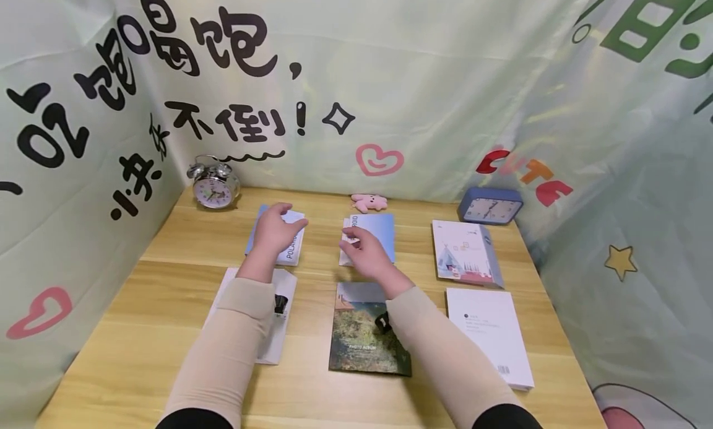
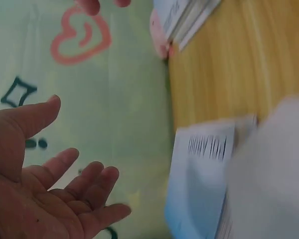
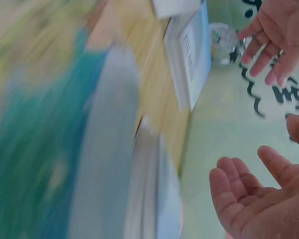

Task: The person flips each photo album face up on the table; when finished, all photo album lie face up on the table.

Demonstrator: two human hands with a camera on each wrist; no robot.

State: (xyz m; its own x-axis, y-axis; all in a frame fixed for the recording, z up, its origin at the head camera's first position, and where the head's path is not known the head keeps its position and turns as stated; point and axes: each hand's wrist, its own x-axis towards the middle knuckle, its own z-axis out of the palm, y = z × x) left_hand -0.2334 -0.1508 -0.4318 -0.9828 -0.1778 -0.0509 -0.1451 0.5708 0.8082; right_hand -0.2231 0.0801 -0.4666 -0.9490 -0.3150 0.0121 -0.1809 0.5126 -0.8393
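In the head view my left hand (image 1: pixel 275 231) hovers over a blue-and-white Polaroid album (image 1: pixel 293 246), fingers spread and nothing held. To its right, my right hand (image 1: pixel 364 252) is above a second blue-and-white Polaroid album (image 1: pixel 381 231), its fingers loosely bent and empty. From the left wrist view, the left palm (image 2: pixel 45 204) is bare, with an album (image 2: pixel 199 169) beyond. Both hands appear in the right wrist view, the right (image 3: pixel 264 204) below and the left (image 3: pixel 281 40) above, apart from each other.
Under the forearms lie a white box-like book (image 1: pixel 273 351) and a dark photo album (image 1: pixel 362 339). Two pale books (image 1: pixel 459 249) lie at right. A silver alarm clock (image 1: pixel 213 187), pink plush toy (image 1: pixel 369 202) and blue clock (image 1: pixel 491 206) line the table's back edge by the curtain.
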